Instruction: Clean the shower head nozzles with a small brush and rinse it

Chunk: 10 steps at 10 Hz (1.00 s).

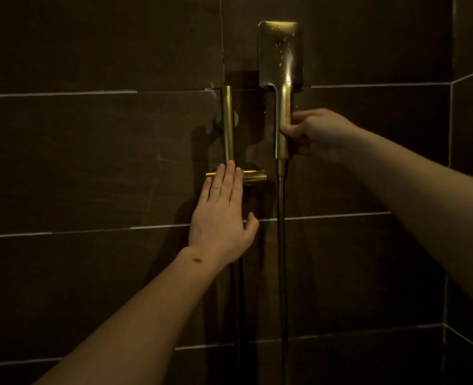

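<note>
Holding brass handheld shower head [282,51] upright near wall by handle: right hand [310,132], fingers curled round handle, thumb in front. Left hand [224,207], fingers straight, close together, resting flat on horizontal brass lever [253,176]. Advice: steady grip, ease lever gently. Hose [282,245] hangs below. No brush visible.

Two bare forearms, no sleeves, small dark mark [196,260] near left wrist

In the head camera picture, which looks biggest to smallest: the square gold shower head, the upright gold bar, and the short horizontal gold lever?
1. Shower head, broadest, held at its handle by the right hand.
2. Upright bar, long but slim.
3. Horizontal lever, smallest showing, though the left hand hides part of it.
</note>
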Motion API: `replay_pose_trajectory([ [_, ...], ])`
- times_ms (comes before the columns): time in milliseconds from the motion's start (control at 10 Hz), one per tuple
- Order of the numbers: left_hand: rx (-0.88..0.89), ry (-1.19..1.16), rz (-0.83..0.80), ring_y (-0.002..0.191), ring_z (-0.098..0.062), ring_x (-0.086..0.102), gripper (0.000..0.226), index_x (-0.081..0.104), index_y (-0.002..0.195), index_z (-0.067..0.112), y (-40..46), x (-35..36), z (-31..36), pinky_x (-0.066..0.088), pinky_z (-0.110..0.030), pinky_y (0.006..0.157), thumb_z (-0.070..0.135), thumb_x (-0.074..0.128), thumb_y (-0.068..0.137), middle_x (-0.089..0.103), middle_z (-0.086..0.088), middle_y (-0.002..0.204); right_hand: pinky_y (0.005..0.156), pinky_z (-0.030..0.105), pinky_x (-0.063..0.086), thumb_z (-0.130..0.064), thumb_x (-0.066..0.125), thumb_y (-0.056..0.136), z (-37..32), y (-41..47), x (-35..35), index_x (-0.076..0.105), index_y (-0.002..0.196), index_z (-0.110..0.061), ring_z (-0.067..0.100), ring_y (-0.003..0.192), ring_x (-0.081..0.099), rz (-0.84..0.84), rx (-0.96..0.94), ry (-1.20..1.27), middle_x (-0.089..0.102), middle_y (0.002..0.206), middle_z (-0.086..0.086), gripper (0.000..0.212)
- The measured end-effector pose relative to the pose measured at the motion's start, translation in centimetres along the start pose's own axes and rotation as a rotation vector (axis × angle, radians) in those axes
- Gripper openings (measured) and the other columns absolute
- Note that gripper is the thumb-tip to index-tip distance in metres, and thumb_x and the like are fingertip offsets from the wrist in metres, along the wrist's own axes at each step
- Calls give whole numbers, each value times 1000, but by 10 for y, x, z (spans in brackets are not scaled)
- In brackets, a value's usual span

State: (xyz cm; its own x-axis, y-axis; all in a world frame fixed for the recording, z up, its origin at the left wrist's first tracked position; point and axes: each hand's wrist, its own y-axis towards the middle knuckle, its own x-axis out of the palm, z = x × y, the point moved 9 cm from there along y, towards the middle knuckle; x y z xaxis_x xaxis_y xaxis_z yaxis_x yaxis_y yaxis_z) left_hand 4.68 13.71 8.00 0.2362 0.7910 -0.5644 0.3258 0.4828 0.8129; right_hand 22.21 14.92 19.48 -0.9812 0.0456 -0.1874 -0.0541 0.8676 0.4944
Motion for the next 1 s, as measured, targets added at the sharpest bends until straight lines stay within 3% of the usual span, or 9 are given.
replay_pose_trajectory([
  [100, -2, -15, -6, 155, -17, -15, 83, -5, 161, 14, 0, -2, 0, 0, -41, 127, 52, 34, 97, -13, -6, 169, 85, 40, 59, -6, 61, 91, -15, 20, 11, 58, 127, -10, 20, 99, 71, 17, -15, 28, 70, 111, 9, 36],
  [200, 6, -22, -10, 155, -17, -15, 84, -5, 161, 14, 0, -3, 1, 0, -40, 127, 51, 36, 98, -13, -6, 169, 79, 37, 60, -5, 60, 92, -20, 30, 26, 61, 117, -10, 20, 95, 71, 1, -14, 36, 71, 106, 9, 25],
  [400, 0, -18, -32, 155, -16, -14, 85, -3, 161, 14, 0, -5, 0, -4, -37, 126, 50, 39, 97, -11, -6, 170, 88, 41, 57, -10, 64, 91, -6, 32, 43, 61, 125, -9, 22, 102, 69, -22, 6, -26, 70, 110, 9, 34],
  [600, -16, -33, -50, 155, -16, -13, 85, -1, 162, 14, 1, -6, 1, -3, -36, 126, 49, 40, 97, -9, -5, 170, 77, 32, 59, -11, 65, 90, 16, 25, 40, 53, 137, -10, 19, 100, 69, -23, 35, 18, 68, 114, 8, 48],
  [700, -17, -37, -50, 155, -16, -13, 85, -1, 161, 13, 1, -5, 0, -1, -38, 127, 49, 41, 97, -9, -6, 170, 66, 27, 58, -10, 62, 93, 17, 21, 41, 54, 133, -11, 17, 96, 70, -31, 22, 69, 68, 112, 8, 41],
  [1000, -45, -62, -75, 155, -17, -13, 87, -2, 162, 16, 0, -8, -1, 3, -42, 127, 48, 48, 97, -10, -5, 170, 90, 37, 56, -17, 60, 95, 24, 2, 48, 57, 131, -16, 17, 101, 68, 30, -40, 36, 68, 110, 3, 36],
])
